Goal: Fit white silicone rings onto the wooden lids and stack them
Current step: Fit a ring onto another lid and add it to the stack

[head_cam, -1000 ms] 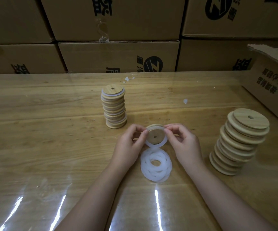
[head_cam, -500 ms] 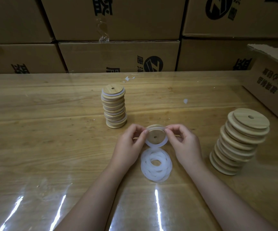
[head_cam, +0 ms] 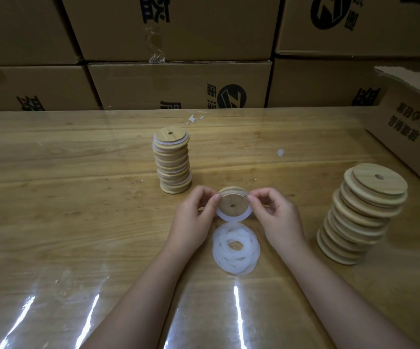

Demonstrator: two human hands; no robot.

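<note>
Fingers (head_cam: 210,201) of left hand (head_cam: 191,222) and right hand (head_cam: 277,217) pinch tilted wooden lid (head_cam: 233,205), white ring (head_cam: 233,218) around its face.

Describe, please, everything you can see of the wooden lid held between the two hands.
The wooden lid is a round, light-brown disc with a small centre hole, held tilted toward the camera over the table. A white silicone ring shows around its lower edge. The left hand and right hand pinch its upper rim from either side.
</note>
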